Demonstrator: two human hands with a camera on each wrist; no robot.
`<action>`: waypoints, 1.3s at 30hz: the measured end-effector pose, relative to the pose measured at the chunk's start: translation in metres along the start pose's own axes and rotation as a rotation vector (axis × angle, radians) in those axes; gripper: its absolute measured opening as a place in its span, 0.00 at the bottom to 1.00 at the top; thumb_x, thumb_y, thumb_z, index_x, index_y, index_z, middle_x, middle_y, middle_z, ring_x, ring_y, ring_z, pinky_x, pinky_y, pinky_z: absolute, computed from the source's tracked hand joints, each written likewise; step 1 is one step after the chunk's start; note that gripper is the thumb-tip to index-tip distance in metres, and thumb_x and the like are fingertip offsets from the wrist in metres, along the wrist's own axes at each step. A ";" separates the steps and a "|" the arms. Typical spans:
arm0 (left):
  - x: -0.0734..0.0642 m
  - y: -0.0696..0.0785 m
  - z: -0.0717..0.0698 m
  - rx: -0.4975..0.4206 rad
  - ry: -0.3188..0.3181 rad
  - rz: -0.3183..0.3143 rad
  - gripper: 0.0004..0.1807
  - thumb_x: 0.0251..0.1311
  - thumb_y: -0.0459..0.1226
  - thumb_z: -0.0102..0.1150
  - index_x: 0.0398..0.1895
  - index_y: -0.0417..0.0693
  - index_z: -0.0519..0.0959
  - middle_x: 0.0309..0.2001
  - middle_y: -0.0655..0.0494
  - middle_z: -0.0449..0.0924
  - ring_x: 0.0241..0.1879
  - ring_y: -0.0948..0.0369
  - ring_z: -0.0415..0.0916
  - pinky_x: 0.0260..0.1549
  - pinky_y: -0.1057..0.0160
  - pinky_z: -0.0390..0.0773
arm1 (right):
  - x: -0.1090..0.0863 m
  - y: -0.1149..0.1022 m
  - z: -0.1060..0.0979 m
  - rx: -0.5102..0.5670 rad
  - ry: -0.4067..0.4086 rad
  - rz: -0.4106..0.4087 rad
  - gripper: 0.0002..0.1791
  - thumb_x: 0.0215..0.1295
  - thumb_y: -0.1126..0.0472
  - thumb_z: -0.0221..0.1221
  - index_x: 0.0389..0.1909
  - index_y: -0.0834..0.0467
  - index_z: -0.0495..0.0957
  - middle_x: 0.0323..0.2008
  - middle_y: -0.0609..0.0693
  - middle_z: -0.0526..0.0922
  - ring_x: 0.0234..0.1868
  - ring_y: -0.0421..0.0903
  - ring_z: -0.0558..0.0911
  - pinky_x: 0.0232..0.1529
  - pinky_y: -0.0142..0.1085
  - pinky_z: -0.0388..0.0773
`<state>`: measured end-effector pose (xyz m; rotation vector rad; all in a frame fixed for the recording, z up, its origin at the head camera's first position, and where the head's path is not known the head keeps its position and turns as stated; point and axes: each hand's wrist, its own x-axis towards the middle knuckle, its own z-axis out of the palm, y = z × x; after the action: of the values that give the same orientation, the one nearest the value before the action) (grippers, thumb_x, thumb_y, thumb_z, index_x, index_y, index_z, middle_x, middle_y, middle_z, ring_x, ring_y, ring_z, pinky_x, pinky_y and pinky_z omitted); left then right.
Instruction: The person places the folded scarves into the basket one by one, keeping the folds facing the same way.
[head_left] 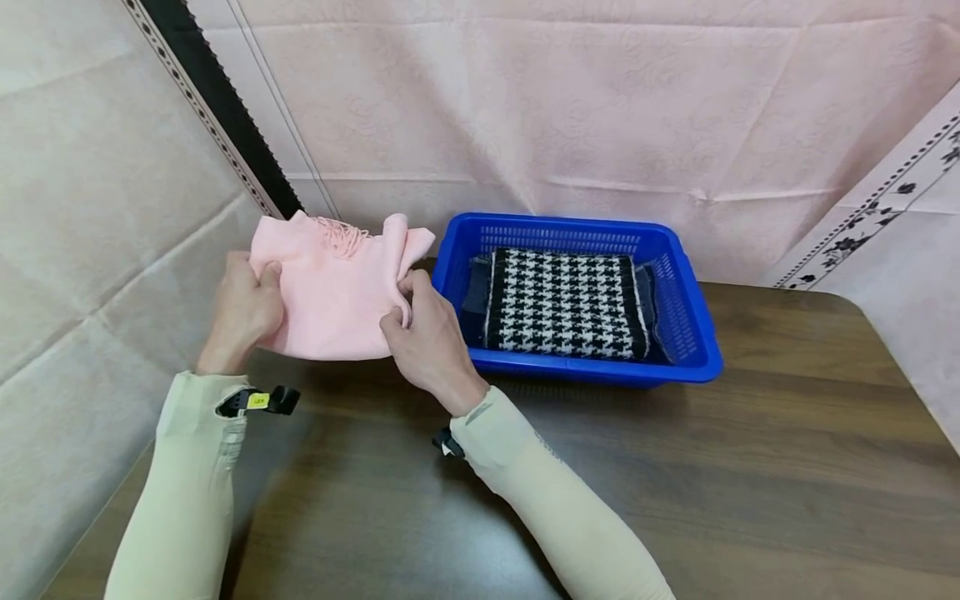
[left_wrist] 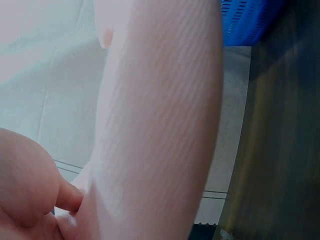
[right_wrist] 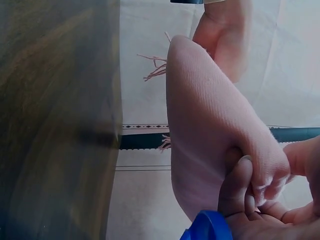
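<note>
A folded pink scarf (head_left: pixel 330 292) with a fringe along its far edge is held up above the table, left of the blue basket (head_left: pixel 570 371). At its left side my left hand (head_left: pixel 246 308) grips the cloth, thumb on top. My right hand (head_left: pixel 427 333) pinches a bunched fold at the right side, close to the basket's left rim. In the right wrist view the scarf (right_wrist: pixel 215 110) hangs with loose fringe strands, and the fingers of my right hand (right_wrist: pixel 260 210) press into it. The left wrist view has the scarf (left_wrist: pixel 160 120) filling its middle, beside my left hand (left_wrist: pixel 30 185).
Inside the basket lies a folded black-and-white houndstooth cloth (head_left: pixel 566 304), on top of dark blue fabric (head_left: pixel 474 300). A brown wooden table (head_left: pixel 787 467) extends to the front and right. Pale patterned cloth (head_left: pixel 600 100) covers the walls behind and at the sides.
</note>
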<state>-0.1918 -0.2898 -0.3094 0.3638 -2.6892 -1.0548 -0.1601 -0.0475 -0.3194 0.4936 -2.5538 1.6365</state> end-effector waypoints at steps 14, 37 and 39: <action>-0.003 0.013 0.005 -0.015 -0.014 0.000 0.30 0.80 0.48 0.31 0.69 0.29 0.56 0.60 0.26 0.68 0.58 0.39 0.66 0.57 0.40 0.66 | 0.000 0.004 -0.016 -0.011 0.015 -0.040 0.14 0.70 0.64 0.54 0.55 0.57 0.68 0.42 0.54 0.76 0.39 0.47 0.76 0.34 0.33 0.73; -0.009 0.035 0.016 -0.067 0.015 0.038 0.28 0.79 0.45 0.34 0.68 0.30 0.57 0.58 0.27 0.68 0.56 0.41 0.68 0.55 0.40 0.69 | -0.003 0.011 -0.040 -0.033 0.025 -0.067 0.14 0.68 0.65 0.52 0.53 0.57 0.68 0.36 0.53 0.72 0.30 0.47 0.73 0.29 0.34 0.68; -0.009 0.037 0.017 -0.076 0.010 0.040 0.28 0.80 0.45 0.34 0.69 0.31 0.56 0.58 0.27 0.68 0.56 0.41 0.68 0.55 0.41 0.69 | -0.004 0.011 -0.042 -0.036 0.024 -0.066 0.14 0.68 0.65 0.52 0.53 0.57 0.68 0.35 0.52 0.71 0.31 0.47 0.72 0.30 0.33 0.68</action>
<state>-0.1942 -0.2500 -0.2969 0.2993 -2.6279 -1.1370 -0.1649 -0.0045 -0.3119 0.5465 -2.5163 1.5630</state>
